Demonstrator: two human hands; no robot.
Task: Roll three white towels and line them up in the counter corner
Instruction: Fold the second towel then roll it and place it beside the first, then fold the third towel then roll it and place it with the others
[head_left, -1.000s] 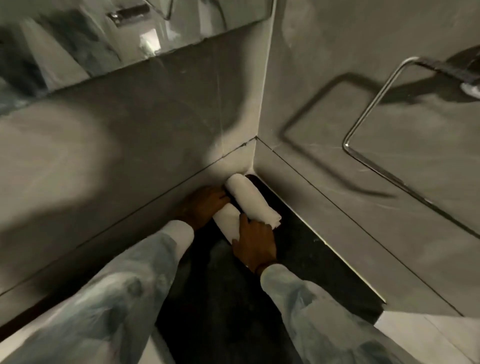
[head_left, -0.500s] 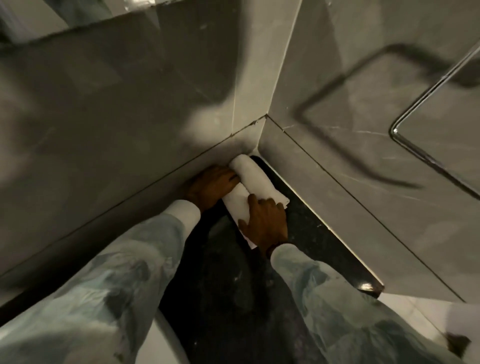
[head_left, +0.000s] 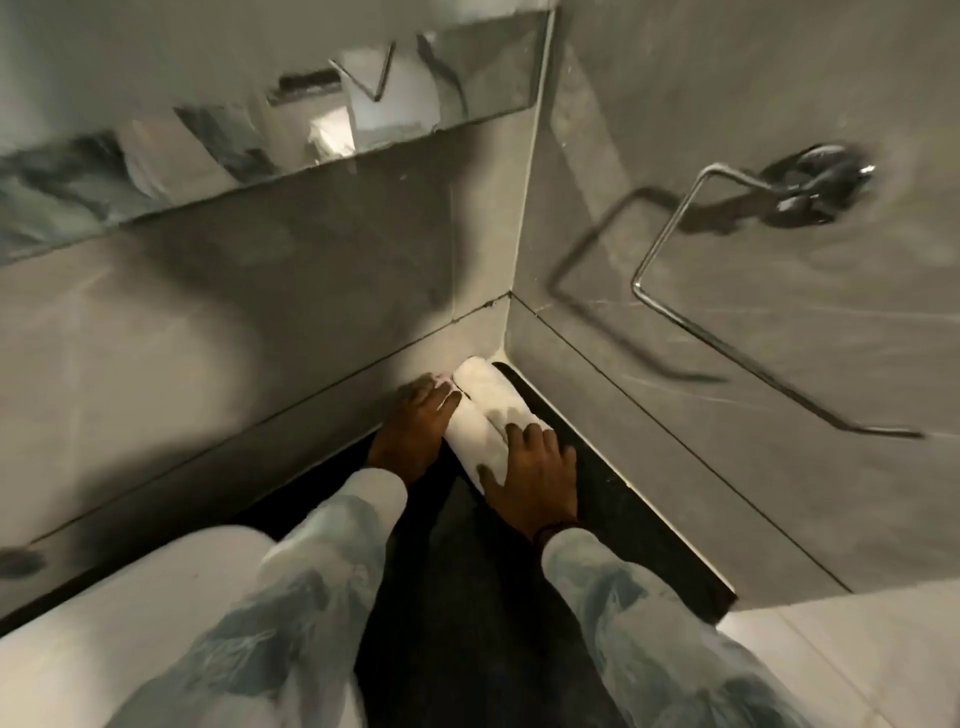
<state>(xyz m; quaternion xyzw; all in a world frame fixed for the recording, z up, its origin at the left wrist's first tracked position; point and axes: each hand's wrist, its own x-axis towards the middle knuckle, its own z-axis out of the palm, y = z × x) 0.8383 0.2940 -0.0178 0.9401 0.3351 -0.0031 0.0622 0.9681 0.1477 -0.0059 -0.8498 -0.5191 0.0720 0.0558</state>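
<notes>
Two rolled white towels lie side by side in the corner of the black counter (head_left: 623, 525). The first towel (head_left: 491, 392) sits closest to the right wall. The second towel (head_left: 475, 441) lies against its left side. My left hand (head_left: 413, 431) presses on the second towel's left flank, fingers stretched toward the back wall. My right hand (head_left: 537, 480) covers the near ends of both rolls, fingers spread on top. A third towel is not in sight.
Grey tiled walls meet at the corner. A chrome towel ring (head_left: 727, 312) juts from the right wall above the counter. A mirror (head_left: 260, 119) runs along the back wall. A white basin (head_left: 130, 623) sits at lower left.
My left hand has uncurled and now lies flat along the second towel. The roll sits closer against the first one. The camera has tilted up, showing the mirror and towel ring mount.
</notes>
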